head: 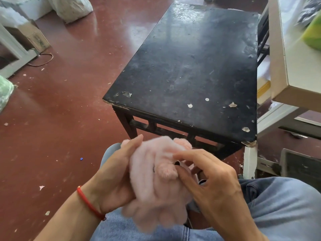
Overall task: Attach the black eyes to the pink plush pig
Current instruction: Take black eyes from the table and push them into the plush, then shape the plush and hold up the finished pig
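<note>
No text, label, brand or number can be read anywhere in this view. The cardboard box (35, 38) at the upper left carries a dark printed mark on its side, but it is too small and blurred to make out. The green and yellow package (312, 34) at the right edge shows only colour, with no legible lettering.
</note>
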The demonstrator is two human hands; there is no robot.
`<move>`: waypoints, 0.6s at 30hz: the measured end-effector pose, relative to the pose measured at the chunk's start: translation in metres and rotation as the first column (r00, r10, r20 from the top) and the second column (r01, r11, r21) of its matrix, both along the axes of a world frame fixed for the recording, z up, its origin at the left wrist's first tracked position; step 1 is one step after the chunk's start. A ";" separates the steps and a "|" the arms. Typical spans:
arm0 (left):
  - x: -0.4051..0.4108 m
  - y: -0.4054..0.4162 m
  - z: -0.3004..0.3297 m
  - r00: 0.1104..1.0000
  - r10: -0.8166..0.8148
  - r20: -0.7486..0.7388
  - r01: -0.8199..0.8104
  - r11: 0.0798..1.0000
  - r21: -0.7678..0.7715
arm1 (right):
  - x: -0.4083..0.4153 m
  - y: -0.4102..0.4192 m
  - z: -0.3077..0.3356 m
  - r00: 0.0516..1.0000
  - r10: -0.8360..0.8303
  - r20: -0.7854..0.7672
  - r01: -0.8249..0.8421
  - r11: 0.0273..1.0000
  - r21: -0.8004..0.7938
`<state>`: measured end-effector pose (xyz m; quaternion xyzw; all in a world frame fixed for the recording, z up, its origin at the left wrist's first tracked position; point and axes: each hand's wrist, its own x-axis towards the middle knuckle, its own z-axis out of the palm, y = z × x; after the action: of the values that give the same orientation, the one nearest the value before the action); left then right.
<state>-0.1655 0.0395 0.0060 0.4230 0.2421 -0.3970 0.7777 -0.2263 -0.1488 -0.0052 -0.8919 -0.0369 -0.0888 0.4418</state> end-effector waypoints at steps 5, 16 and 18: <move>0.003 0.018 -0.019 0.998 -0.033 -0.049 0.026 0.988 -0.151 | 0.005 -0.008 -0.004 0.998 0.062 0.016 -0.060 0.995 -0.077; 0.025 0.010 -0.009 0.999 0.027 0.033 -0.022 0.991 -0.133 | 0.028 -0.035 -0.031 0.883 -0.002 -0.469 0.256 0.840 0.478; 0.035 0.007 -0.007 0.995 -0.041 0.087 0.051 0.992 -0.117 | 0.034 -0.028 -0.031 0.832 0.220 -0.509 0.264 0.651 0.712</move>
<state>-0.1305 0.0462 -0.0008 0.3980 0.1750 -0.4103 0.8016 -0.1918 -0.1772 -0.0360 -0.6097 0.1447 0.1606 0.7626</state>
